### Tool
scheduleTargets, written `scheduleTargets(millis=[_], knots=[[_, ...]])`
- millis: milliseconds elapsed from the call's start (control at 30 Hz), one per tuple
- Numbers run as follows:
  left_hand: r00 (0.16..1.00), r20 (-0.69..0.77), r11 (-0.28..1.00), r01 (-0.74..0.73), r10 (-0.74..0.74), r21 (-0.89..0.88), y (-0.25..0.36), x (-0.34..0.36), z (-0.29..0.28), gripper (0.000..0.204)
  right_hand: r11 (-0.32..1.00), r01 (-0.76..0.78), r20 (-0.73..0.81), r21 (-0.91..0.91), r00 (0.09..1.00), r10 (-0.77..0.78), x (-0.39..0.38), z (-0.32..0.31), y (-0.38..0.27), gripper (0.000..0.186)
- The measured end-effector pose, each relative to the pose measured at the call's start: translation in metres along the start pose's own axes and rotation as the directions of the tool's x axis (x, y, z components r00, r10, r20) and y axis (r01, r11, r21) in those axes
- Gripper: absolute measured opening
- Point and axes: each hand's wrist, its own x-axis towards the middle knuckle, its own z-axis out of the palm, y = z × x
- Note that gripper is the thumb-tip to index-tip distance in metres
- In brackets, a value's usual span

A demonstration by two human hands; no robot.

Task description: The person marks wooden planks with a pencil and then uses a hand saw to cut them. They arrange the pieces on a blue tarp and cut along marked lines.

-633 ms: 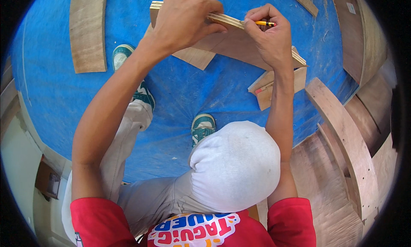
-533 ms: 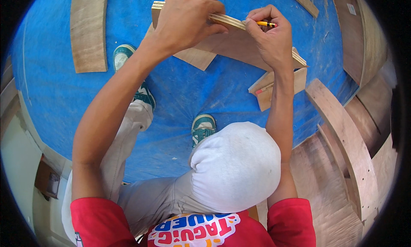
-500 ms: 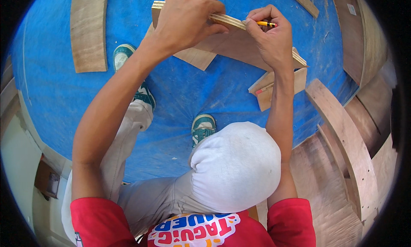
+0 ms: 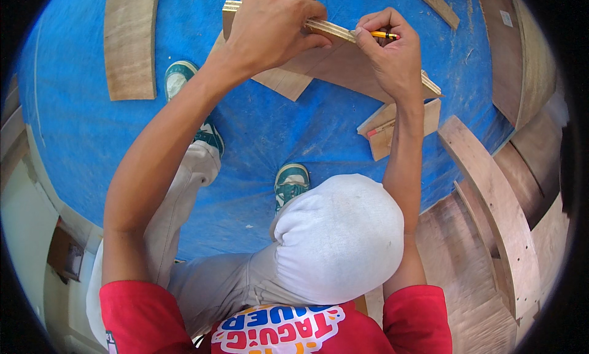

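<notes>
A plywood board [image 4: 343,64] stands on edge at the far middle, its striped layered edge facing up. My left hand [image 4: 276,25] is closed over that edge, thumb on the near side and fingers toward the far side. Between the thumb and fingers of my right hand [image 4: 389,53] is a yellow pencil [image 4: 381,35] with a dark band and a reddish end. The pencil's front end meets the board's top edge, right of my left hand; its tip is too small to make out. Beneath the board lies another flat wood piece [image 4: 283,84].
Blue tarp [image 4: 245,200] covers the floor under my green shoes. A curved plywood strip [image 4: 130,44] lies at the far left. Small wood offcuts [image 4: 383,142] with a reddish-ended stick sit below the board's right end. Large curved plywood pieces [image 4: 491,194] are stacked along the right.
Both hands keep their grip on the board and pencil. The whole view has shifted very slightly; little else differs.
</notes>
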Motion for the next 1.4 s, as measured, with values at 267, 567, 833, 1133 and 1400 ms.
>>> scheduleTargets(millis=[267,567,833,1133,1400], knots=[[1.0,0.009,0.999,0.03,-0.029,-0.038,-0.001,-0.002,0.0,0.027,1.0,-0.001,0.093,0.026,0.996,-0.001,-0.001,-0.004,-0.005,0.012],[1.0,0.015,1.0,0.024,-0.024,-0.015,0.001,-0.002,-0.003,0.027,1.0,0.017,0.113,0.018,0.993,-0.019,-0.001,-0.005,-0.006,0.01],[1.0,-0.007,1.0,-0.02,0.02,0.007,-0.007,-0.003,0.004,0.026,0.999,0.006,0.153,0.041,0.988,-0.012,0.001,-0.006,-0.007,0.012],[0.994,-0.107,0.996,0.001,0.008,0.084,-0.002,-0.011,0.015,0.035,0.991,-0.048,0.009,0.127,0.999,0.047,0.0,0.001,-0.004,0.013],[0.992,-0.126,0.998,-0.007,0.016,0.068,-0.003,-0.012,0.015,0.039,0.998,-0.061,-0.037,0.001,0.997,0.061,0.0,0.007,-0.008,0.012]])
